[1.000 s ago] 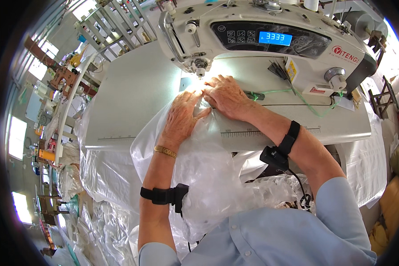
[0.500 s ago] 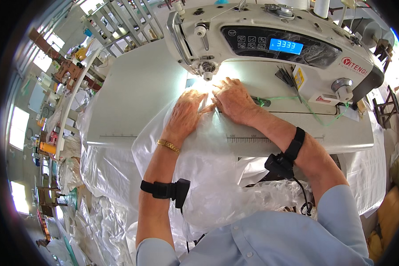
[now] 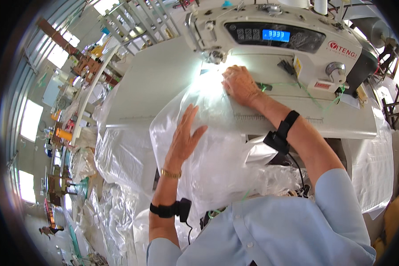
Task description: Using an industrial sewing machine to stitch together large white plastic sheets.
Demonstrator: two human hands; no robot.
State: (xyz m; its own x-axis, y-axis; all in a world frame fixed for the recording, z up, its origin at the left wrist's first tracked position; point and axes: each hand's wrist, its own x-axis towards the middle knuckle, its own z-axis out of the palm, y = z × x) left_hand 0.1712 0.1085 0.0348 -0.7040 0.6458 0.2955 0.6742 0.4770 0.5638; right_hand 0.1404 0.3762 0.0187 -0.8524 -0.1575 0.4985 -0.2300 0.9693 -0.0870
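A translucent white plastic sheet point(image 3: 213, 153) runs from under the needle area of a white sewing machine point(image 3: 341, 48), over the table's front edge and down toward my lap. My left hand point(image 3: 185, 139) lies on its left part, open, with fingers stretched toward the machine and the thumb apart. Close to the right of the sewing head point(image 3: 213, 56), my right hand point(image 3: 242, 86) has its fingers curled down on the sheet's far end. Strong lamp glare washes out that spot, so the fingertips, needle and presser foot are hard to see.
Right of my right hand lie a small dark tool point(image 3: 264, 87) with green thread point(image 3: 286, 84) and several thin dark tools point(image 3: 287, 67). A ruler scale point(image 3: 257, 118) marks the table's front. Crumpled clear plastic point(image 3: 119, 213) hangs at left; a metal rack point(image 3: 139, 26) stands behind.
My left hand has left the needle area, drawn back toward me and opened out over the sheet. My right hand remains beside the needle. The whole view has shifted slightly.
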